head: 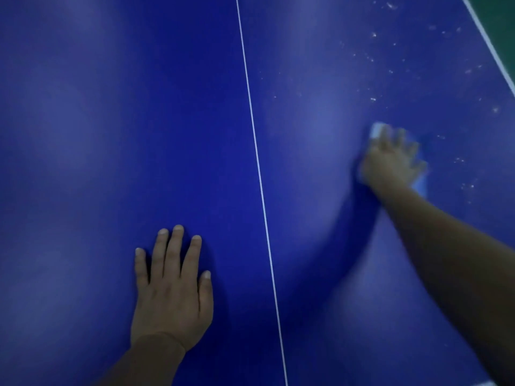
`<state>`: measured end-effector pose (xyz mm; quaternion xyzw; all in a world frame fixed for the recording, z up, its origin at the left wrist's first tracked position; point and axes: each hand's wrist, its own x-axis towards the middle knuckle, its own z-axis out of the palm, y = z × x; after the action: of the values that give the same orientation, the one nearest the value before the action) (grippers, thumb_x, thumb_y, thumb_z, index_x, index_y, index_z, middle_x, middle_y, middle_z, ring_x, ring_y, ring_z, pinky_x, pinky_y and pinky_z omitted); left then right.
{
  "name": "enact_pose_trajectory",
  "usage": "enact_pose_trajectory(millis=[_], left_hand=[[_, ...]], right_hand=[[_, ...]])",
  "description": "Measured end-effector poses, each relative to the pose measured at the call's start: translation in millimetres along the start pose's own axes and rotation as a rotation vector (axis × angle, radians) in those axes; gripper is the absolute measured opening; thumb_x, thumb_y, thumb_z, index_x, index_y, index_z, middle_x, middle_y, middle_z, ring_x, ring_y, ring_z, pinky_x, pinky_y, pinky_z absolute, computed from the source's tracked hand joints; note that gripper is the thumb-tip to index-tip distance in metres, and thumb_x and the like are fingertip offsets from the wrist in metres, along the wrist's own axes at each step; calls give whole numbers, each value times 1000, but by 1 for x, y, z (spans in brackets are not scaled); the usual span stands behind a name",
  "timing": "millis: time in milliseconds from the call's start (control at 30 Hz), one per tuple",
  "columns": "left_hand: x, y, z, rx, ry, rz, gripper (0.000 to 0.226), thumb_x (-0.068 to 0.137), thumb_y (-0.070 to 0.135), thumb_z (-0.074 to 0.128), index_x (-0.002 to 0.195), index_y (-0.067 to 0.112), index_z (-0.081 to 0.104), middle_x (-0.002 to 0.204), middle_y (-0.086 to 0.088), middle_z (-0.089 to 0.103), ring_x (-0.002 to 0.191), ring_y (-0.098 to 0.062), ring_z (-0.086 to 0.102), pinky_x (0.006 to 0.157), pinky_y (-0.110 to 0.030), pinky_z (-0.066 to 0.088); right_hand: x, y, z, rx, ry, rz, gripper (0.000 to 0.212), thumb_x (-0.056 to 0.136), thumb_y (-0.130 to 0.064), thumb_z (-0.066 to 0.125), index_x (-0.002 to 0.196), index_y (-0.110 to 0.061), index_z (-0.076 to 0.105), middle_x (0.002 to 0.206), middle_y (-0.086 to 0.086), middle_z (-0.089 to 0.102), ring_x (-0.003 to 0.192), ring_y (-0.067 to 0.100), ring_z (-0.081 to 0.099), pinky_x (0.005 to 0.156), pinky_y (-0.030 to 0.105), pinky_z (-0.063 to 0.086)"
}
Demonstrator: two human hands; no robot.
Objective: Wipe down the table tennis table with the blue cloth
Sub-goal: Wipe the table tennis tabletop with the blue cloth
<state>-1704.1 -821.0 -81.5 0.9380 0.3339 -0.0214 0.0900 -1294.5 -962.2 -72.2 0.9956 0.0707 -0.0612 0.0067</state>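
The blue table tennis table (pixel 111 135) fills the view, with a thin white centre line (pixel 257 162) running from top to bottom. My left hand (pixel 171 291) lies flat on the table left of the line, fingers straight and spread. My right hand (pixel 391 160) is stretched out to the right of the line, blurred by motion, fingers spread and pressing on the blue cloth (pixel 420 185). The cloth is mostly hidden under the hand; a pale corner shows above the fingers and another at the lower right.
White specks of dirt (pixel 373 99) are scattered over the table's upper right part, beyond and beside my right hand. The white edge line (pixel 490 45) of the table curves down the top right corner, with green floor (pixel 501 18) past it.
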Motion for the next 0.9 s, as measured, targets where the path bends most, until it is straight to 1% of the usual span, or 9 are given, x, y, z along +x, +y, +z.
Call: enact_pose_trajectory(millis=[67,133,233,367,467,533,600,767,900], left_hand=[[0,-1,0,-1,-11,4,62,95,39,28,147,8,43,159,-16,29,150,-32,19,118,-61,11],[0,-1,0,3,-30,4,62,95,39,28,147,8,42,159,-16,29,150,-33,19,118,-62,11],[0,0,0,0,-46,2,63,95,40,28,147,8,42,160,-16,27,150,-33,17,118,-62,10],[1,-2,1,-2,-39,8,62,95,39,28,147,8,42,159,-16,27,151,-33,16,119,-60,7],[0,-2,0,-10,-34,2,63,95,40,28,147,8,42,159,-16,27,150,-33,17,119,-61,8],[-1,-1,0,-11,-33,2,63,94,40,28,147,8,42,159,-16,28,150,-34,19,118,-62,11],[0,-2,0,-4,-38,7,63,94,40,28,147,8,42,159,-17,29,149,-34,20,117,-63,13],[0,-2,0,-1,-49,11,62,95,40,29,147,9,43,159,-16,29,150,-33,19,117,-62,11],[1,-1,1,2,-39,2,62,93,40,31,147,9,41,159,-15,29,150,-32,19,117,-62,13]], right_hand=[[13,32,-14,136,-51,262,61,99,-31,26,158,-31,11,167,6,3,151,43,0,112,72,5],[-6,19,-13,149,-33,284,59,101,-31,25,159,-30,11,168,6,4,152,41,1,113,70,4],[-75,-41,10,30,56,-149,57,101,-33,26,158,-28,21,166,7,15,151,40,11,114,68,10],[-110,-56,24,-50,-37,-737,55,102,-43,23,156,-32,26,165,2,21,151,37,15,116,65,14],[-40,-4,11,-125,8,-386,60,100,-30,33,158,-28,16,166,7,11,150,44,12,111,72,18],[-10,28,1,36,-42,-2,57,103,-37,25,158,-36,10,168,-1,3,152,36,3,115,69,8],[-16,27,0,151,-62,115,55,102,-45,16,157,-40,10,168,-6,2,153,31,-1,118,65,1],[-105,-43,21,17,58,-249,55,101,-35,26,155,-29,29,165,6,22,150,39,18,113,68,14],[-150,-129,33,84,38,-468,54,100,-42,27,153,-34,33,165,0,22,152,34,14,118,64,6]])
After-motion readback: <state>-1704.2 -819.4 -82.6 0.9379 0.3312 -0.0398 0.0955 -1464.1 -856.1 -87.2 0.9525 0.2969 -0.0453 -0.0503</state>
